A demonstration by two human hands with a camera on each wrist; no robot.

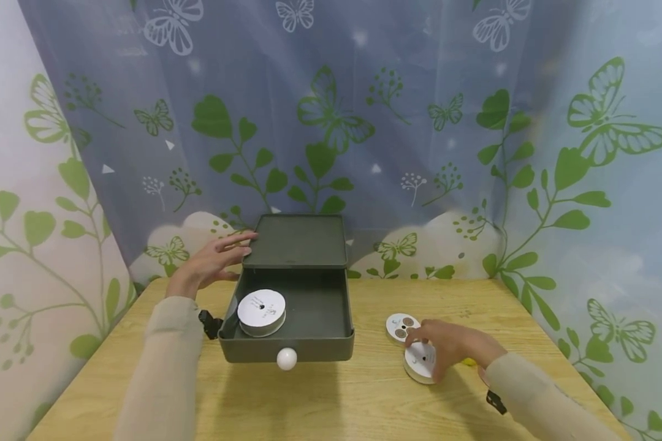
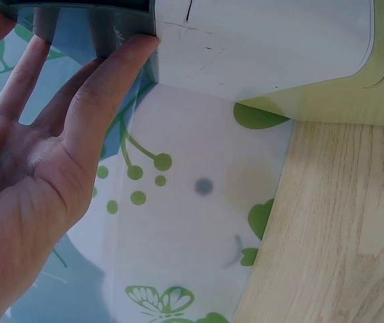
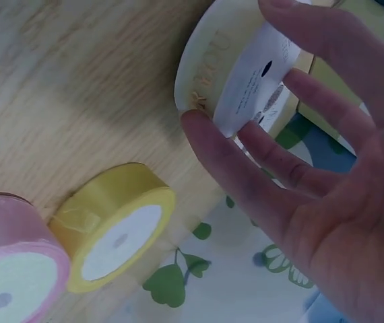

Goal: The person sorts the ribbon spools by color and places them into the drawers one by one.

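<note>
A dark grey box stands on the table with its drawer pulled out. Inside the drawer, at the left, lies a white ribbon spool. My left hand touches the box's left side, fingers extended; the left wrist view shows this hand with fingertips against the dark edge. To the right of the drawer, my right hand holds a white spool between thumb and fingers; in the right wrist view the hand curls round this cream spool. Another white spool lies just behind it.
A yellow ribbon spool and a pink one stand near my right hand, mostly hidden under the arm in the head view. The drawer's white knob projects at the front. A patterned curtain hangs behind the wooden table.
</note>
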